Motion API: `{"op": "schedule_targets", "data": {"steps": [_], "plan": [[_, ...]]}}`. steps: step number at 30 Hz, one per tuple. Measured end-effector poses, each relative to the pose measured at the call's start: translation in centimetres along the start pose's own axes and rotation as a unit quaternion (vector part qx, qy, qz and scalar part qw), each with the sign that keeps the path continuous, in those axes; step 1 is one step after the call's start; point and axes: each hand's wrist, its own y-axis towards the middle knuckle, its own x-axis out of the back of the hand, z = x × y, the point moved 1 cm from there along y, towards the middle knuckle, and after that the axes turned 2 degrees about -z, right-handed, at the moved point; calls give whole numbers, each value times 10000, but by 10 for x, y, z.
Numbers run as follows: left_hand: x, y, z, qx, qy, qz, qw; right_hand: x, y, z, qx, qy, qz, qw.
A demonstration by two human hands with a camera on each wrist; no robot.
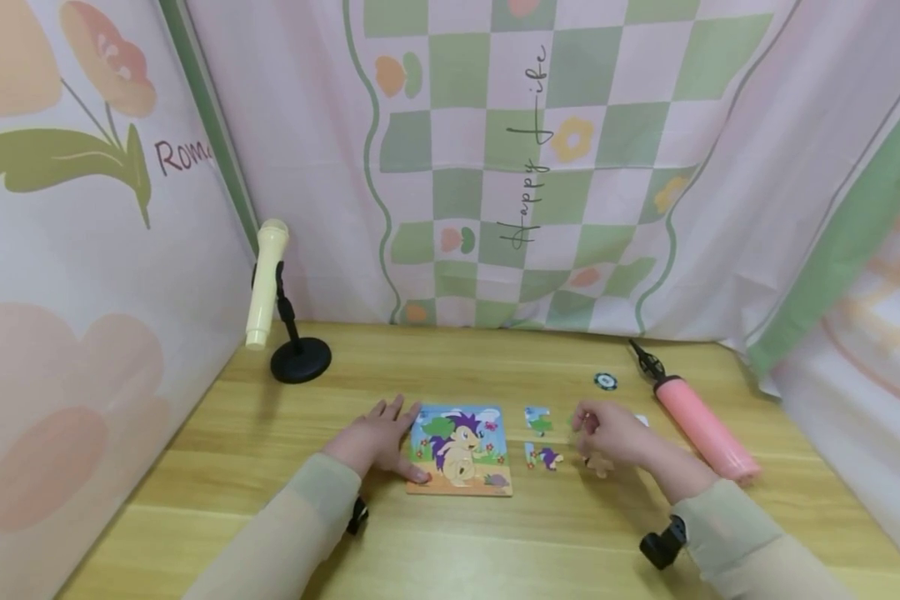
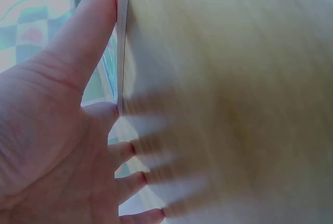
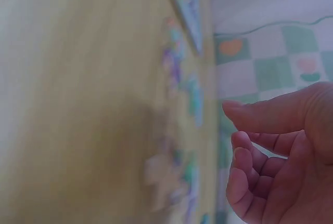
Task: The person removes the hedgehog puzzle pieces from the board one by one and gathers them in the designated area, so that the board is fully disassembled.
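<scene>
A person's two hands work at a wooden table. Left of the table's middle lies a square hedgehog puzzle board, its picture showing a purple-spined hedgehog among red flowers. The left hand rests at the board's left side with fingers spread wide, the thumb at its near left corner and the index finger at its far left; it touches the board without gripping it.

Just right of the board lie two loose puzzle pieces: a blue-and-green piece farther away and a purple-and-tan piece nearer. Right of those, the right hand hovers above more pieces, partly hidden beneath it, including a tan piece. Its fingers are loosely bent, a small gap between thumb and fingertips, with nothing held.

Beyond this hand is a dark-rimmed poker chip; to its right, a pink hand pump. At far left, a cream microphone sits on a black stand.
</scene>
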Motion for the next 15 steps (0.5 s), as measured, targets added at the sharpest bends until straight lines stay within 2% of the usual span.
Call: {"op": "schedule_targets", "data": {"steps": [5, 8, 12, 15], "plan": [[0, 0, 0, -18, -13, -5, 10000, 7, 16, 30, 386, -243, -5, 9990], [-1, 0, 1, -22, -18, -16, 10000, 7, 23, 52, 480, -323, 36, 9983], [-1, 0, 2, -9, -32, -43, 10000, -1, 32, 76, 526, -420, 144, 9976], [-1, 0, 2, 5, -26, -43, 10000, -14, 38, 85, 694, -455, 182, 9964]]}}
